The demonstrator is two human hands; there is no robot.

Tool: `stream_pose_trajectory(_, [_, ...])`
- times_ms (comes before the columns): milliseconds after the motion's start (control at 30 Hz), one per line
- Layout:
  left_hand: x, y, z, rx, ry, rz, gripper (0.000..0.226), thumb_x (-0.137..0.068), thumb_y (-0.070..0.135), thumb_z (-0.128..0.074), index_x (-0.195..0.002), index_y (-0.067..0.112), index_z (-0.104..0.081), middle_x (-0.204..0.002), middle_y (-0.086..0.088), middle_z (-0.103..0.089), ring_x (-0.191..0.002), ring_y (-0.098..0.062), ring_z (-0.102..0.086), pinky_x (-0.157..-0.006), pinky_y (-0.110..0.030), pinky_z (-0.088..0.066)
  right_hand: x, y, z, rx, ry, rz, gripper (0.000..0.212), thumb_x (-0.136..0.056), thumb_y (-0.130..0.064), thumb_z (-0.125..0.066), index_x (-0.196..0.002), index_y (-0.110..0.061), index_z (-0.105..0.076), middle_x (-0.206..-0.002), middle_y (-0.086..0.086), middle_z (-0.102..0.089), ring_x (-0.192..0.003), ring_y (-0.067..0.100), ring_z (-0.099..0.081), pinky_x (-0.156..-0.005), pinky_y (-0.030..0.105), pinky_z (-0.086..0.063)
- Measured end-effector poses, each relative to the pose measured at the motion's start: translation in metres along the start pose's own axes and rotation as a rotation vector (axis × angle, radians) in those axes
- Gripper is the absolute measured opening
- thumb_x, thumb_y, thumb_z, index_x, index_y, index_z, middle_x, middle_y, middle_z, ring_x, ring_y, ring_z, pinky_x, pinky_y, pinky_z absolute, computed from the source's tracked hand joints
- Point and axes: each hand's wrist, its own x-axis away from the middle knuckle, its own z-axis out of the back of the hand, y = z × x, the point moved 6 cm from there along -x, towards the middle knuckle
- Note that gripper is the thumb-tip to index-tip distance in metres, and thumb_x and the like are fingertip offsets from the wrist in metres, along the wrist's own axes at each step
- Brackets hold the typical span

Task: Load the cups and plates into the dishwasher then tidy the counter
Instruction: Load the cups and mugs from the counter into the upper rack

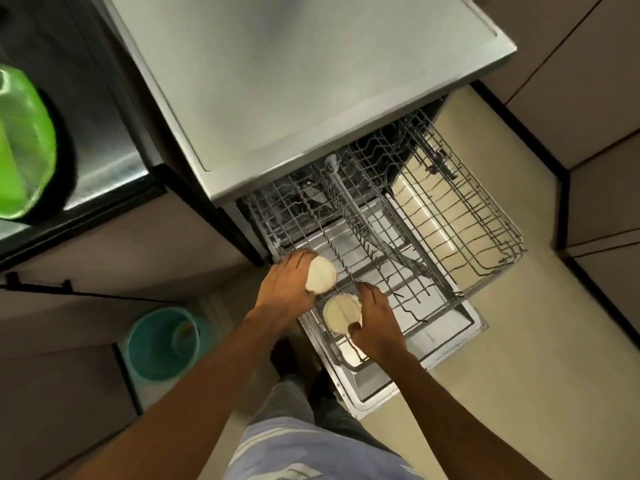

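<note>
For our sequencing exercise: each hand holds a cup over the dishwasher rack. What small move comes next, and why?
Probably the right hand should set its cup on the rack and release: that cup looks already down among the wires.

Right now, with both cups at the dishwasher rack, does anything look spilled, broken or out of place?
Nothing stands out. The left hand holds one cream cup and the right hand holds a second cup over the near end of the pulled-out rack; no spill or crack shows. The teal bucket stands upright.
</note>
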Motion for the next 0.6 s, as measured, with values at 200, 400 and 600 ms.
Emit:
stream_pose_trajectory(200, [0.050, -0.003, 0.057, 0.106, 0.276, 0.032, 0.062, -0.080, 0.031, -0.068, -0.137, 0.019, -0.045, -0.142, 0.002, -0.046, -0.134, -0.017, -0.038, -0.110, -0.030, -0.029, 0.003, -0.057, 0.062, -0.136, 0.248, 0.187, 0.047, -0.082, -0.013, -0.064, -0.128, -0.014, -0.054, -0.129, 0.003, -0.054, -0.121, 0.020, -0.048, -0.098, 0.034, -0.047])
stream_pose_trajectory(400, [0.091, -0.028, 0.122, 0.124, 0.519, 0.101, 0.058, -0.084, 0.035, -0.065, -0.136, 0.017, -0.047, -0.142, -0.001, -0.047, -0.136, -0.018, -0.037, -0.113, -0.032, -0.028, -0.004, -0.137, 0.100, -0.144, 0.403, 0.407, 0.038, -0.087, -0.012, -0.061, -0.125, -0.010, -0.059, -0.123, 0.005, -0.059, -0.114, 0.015, -0.052, -0.097, 0.025, -0.042])
stream_pose_trajectory(600, [0.117, -0.078, 0.186, 0.154, 0.738, 0.129, 0.053, -0.082, 0.031, -0.066, -0.131, 0.014, -0.052, -0.137, -0.003, -0.052, -0.131, -0.021, -0.045, -0.107, -0.042, -0.040, -0.019, -0.227, 0.112, -0.212, 0.491, 0.591, 0.032, -0.088, -0.009, -0.061, -0.121, -0.008, -0.062, -0.118, 0.006, -0.061, -0.113, 0.014, -0.051, -0.099, 0.009, -0.031])
